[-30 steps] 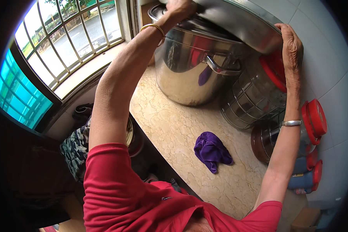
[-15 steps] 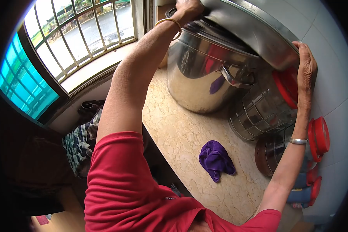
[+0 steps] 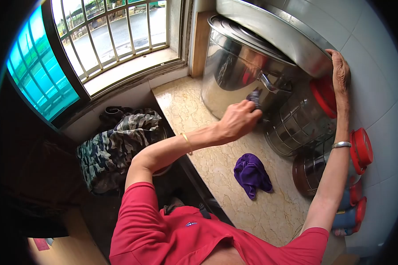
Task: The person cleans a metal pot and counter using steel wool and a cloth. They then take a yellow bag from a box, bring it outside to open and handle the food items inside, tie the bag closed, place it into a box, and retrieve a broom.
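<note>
My right hand (image 3: 340,73) grips the right edge of a large metal basin (image 3: 269,31), which leans tilted above a shiny steel pot (image 3: 230,66). The pot has a dark lid (image 3: 252,37) and a side handle (image 3: 267,83). In front of the pot, my left hand (image 3: 239,121) hangs over the counter with loosely bent fingers and nothing visible in them. A crumpled purple cloth (image 3: 253,174) lies on the counter below it, apart from the hand. A purple patch on the pot's side looks like the cloth's reflection.
Beside the pot, a large glass jar with a red lid (image 3: 323,97) stands on the marbled counter (image 3: 216,172). More red-lidded jars (image 3: 360,150) line the tiled wall. A barred window (image 3: 119,39) is at left, with a camouflage cloth bundle (image 3: 115,148) below.
My left hand has left the basin's far edge and come down in front of the pot. My right hand stays on the basin. The view has shifted slightly.
</note>
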A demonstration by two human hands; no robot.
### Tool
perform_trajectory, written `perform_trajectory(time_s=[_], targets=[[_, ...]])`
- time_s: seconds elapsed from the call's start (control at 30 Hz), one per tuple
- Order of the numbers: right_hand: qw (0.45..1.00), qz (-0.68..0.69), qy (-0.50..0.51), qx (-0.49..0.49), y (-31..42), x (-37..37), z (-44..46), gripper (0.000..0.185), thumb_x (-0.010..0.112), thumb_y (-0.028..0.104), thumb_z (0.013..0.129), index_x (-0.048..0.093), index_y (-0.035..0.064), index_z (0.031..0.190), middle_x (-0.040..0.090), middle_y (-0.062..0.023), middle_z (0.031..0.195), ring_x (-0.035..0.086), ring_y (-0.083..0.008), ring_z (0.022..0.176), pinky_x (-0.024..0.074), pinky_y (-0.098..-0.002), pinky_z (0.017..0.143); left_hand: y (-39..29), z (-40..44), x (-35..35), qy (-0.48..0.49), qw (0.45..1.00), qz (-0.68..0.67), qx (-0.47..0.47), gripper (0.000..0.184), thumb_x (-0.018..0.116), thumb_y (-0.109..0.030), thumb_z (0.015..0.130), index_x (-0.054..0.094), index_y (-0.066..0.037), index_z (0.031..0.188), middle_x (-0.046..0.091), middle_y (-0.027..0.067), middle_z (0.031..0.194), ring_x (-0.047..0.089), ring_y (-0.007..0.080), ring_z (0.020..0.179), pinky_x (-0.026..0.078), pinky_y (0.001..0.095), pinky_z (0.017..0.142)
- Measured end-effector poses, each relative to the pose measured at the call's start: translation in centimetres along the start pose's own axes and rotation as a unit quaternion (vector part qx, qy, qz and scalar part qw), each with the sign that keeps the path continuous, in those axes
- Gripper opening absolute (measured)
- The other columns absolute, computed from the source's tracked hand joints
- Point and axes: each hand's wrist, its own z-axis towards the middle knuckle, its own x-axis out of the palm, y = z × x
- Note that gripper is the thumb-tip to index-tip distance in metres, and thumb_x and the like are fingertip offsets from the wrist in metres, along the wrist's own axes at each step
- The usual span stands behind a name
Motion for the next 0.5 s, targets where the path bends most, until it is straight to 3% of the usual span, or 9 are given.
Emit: perform_trajectory(time_s=[0.1, 0.23, 0.3, 0.37, 0.43, 0.47, 0.5], targets=[[1.000, -0.012, 0.008, -0.027, -0.5, -0.1, 0.3, 0.050, 0.032, 0.041, 0.096, 0.060, 0.0008, 0.105, 0.061, -0.0121, 0.103, 0.054, -0.0250, 0.099, 0.0391, -0.0327, 0.090, 1.9, -0.8, -1.8, -0.108, 0.991, -0.009, -0.073, 0.010, 0.068, -0.012, 0.075, 0.062, -0.010, 0.083, 0.056, 0.0062, 0.075, 0.059, 0.0239, 0.070, 0.049, 0.0341, 0.056], [1.000, -0.006, 0.000, -0.020, -0.9, 0.3, 0.4, 0.049, 0.032, 0.040, 0.096, 0.061, 0.0014, 0.103, 0.062, -0.0118, 0.100, 0.054, -0.0245, 0.096, 0.0399, -0.0320, 0.088, 3.2, 3.6, -7.4, -0.248, 0.966, -0.023, -0.067, 0.012, 0.069, -0.012, 0.074, 0.064, -0.008, 0.084, 0.059, 0.0072, 0.075, 0.059, 0.0219, 0.066, 0.048, 0.0343, 0.056], [1.000, 0.000, -0.003, -0.019, -0.6, 0.1, 0.3, 0.048, 0.032, 0.040, 0.096, 0.061, 0.0017, 0.103, 0.062, -0.0117, 0.099, 0.055, -0.0241, 0.095, 0.0402, -0.0318, 0.088, 2.3, 3.9, -7.9, -0.227, 0.969, -0.057, -0.073, 0.013, 0.069, -0.011, 0.074, 0.063, -0.007, 0.085, 0.058, 0.0078, 0.075, 0.058, 0.0222, 0.067, 0.047, 0.0347, 0.056], [1.000, -0.016, 0.002, -0.007, -0.2, 0.1, 0.2, 0.047, 0.033, 0.039, 0.096, 0.061, 0.0020, 0.102, 0.062, -0.0111, 0.098, 0.055, -0.0236, 0.094, 0.0406, -0.0317, 0.087, 1.0, 2.2, -5.7, -0.111, 0.994, -0.010, 0.008, 0.014, 0.067, -0.011, 0.075, 0.061, -0.007, 0.087, 0.055, 0.0077, 0.076, 0.057, 0.0226, 0.069, 0.047, 0.0346, 0.056], [1.000, -0.020, -0.001, -0.011, -0.1, 0.1, 0.3, 0.047, 0.033, 0.039, 0.096, 0.061, 0.0021, 0.102, 0.062, -0.0110, 0.098, 0.055, -0.0236, 0.094, 0.0407, -0.0315, 0.087, 1.2, -1.1, -1.0, 0.021, 1.000, 0.021, 0.008, 0.015, 0.064, -0.015, 0.076, 0.058, -0.008, 0.088, 0.051, 0.0083, 0.080, 0.055, 0.0234, 0.075, 0.046, 0.0341, 0.058], [1.000, -0.025, -0.004, -0.010, -0.1, 0.1, 0.3, 0.046, 0.033, 0.039, 0.096, 0.061, 0.0023, 0.102, 0.062, -0.0108, 0.098, 0.056, -0.0236, 0.095, 0.0408, -0.0313, 0.087, 3.1, -3.2, 2.7, 0.106, 0.992, 0.066, 0.013, 0.024, 0.063, -0.021, 0.078, 0.059, -0.008, 0.098, 0.053, 0.0129, 0.092, 0.055, 0.0278, 0.086, 0.047, 0.0383, 0.063], [1.000, -0.025, -0.004, -0.009, -0.4, 0.2, 0.0, 0.046, 0.033, 0.039, 0.096, 0.061, 0.0023, 0.102, 0.062, -0.0108, 0.098, 0.056, -0.0236, 0.095, 0.0408, -0.0313, 0.087, 3.3, -4.5, 4.1, 0.107, 0.992, 0.065, 0.013, 0.024, 0.063, -0.021, 0.078, 0.059, -0.008, 0.098, 0.053, 0.0129, 0.092, 0.055, 0.0278, 0.086, 0.047, 0.0383, 0.063]])
